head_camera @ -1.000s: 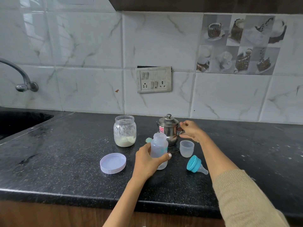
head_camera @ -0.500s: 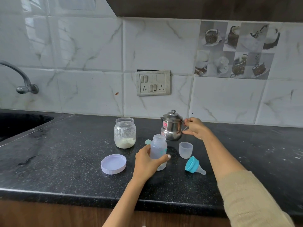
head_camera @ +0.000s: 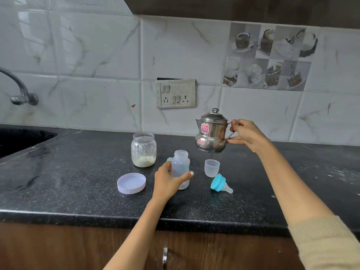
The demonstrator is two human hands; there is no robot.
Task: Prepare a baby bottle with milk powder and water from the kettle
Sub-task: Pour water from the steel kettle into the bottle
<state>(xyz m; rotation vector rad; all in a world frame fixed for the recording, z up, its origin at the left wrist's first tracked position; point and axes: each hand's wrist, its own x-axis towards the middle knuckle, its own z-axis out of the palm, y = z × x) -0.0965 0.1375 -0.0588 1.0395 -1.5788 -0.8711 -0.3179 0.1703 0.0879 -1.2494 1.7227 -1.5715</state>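
Note:
The clear baby bottle (head_camera: 180, 164) stands open and upright on the black counter (head_camera: 78, 172), with my left hand (head_camera: 168, 181) wrapped around its lower half. A small steel kettle (head_camera: 211, 132) with its lid on hangs in the air above and to the right of the bottle, held by its handle in my right hand (head_camera: 246, 133). It is upright, spout toward the left. A glass jar of milk powder (head_camera: 143, 150) stands open behind and left of the bottle. The teal nipple ring (head_camera: 221, 184) lies on its side to the right.
A clear bottle cap (head_camera: 212, 168) stands under the kettle. The jar's lilac lid (head_camera: 131, 183) lies flat left of the bottle. A sink (head_camera: 21, 139) and tap (head_camera: 19, 90) are at far left. A switch panel (head_camera: 176, 93) is on the tiled wall.
My right hand has lifted the kettle off the counter and raised it up and to the right. My left hand has stayed on the bottle.

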